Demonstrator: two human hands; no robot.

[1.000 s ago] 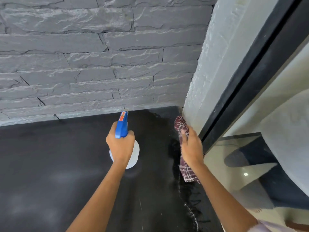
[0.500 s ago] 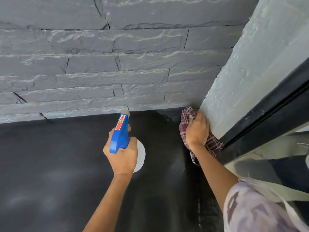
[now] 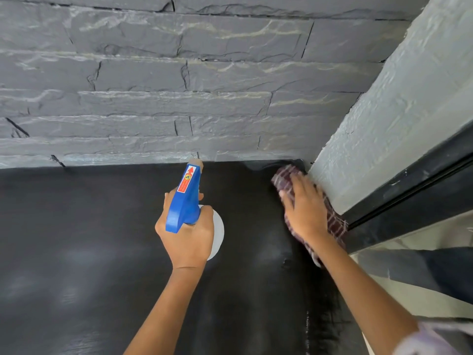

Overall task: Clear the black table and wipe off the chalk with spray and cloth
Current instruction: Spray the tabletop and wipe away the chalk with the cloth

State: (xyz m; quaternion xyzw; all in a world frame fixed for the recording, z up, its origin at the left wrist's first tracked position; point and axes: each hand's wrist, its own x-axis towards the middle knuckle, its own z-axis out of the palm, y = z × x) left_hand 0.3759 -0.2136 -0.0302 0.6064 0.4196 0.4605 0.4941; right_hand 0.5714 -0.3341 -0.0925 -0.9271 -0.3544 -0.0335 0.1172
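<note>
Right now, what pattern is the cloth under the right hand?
Maroon and white plaid cloth, under the right hand, in the head view.

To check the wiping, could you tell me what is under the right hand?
A checked cloth lies under the right hand, pressed on the black table; the surface beneath is covered.

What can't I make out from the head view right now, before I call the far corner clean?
All in the head view.
Hidden: white body of the spray bottle, mostly under the left hand; fill level unknown.
Hidden: far corner of the table, under the cloth and right hand; both motion-blurred.
Cut off: the table's left and near parts, by the frame edges.
Too small: print on the red label of the spray head.
</note>
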